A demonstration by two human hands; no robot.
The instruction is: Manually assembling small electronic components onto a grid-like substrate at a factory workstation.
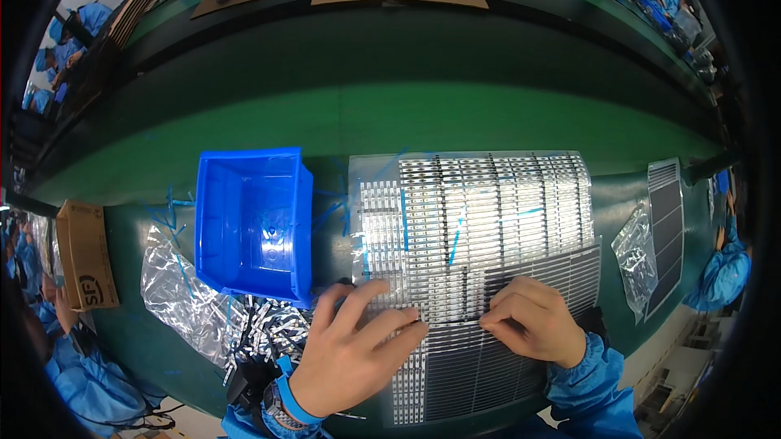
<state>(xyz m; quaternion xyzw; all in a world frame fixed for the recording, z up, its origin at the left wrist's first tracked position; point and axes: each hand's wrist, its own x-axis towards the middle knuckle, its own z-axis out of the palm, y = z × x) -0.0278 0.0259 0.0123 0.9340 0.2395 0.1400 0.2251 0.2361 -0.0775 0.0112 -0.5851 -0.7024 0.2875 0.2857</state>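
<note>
Between four and five o'clock in the view, the sheet of silver strips [488,235] lies under the left hand [346,362], loosely spread, apparently steadying it, while the right hand [533,323] pinches together over it, on what I cannot tell.

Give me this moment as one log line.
Left hand: over sheets; right hand: fingertips pinched at sheets, contents unclear; bin: left of sheets; strips: heaped near bin

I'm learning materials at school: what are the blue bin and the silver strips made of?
The bin looks like hard, glossy plastic, with smooth walls catching the light. The strips look like shiny metal because of their bright glare, but could be coated plastic.
</note>
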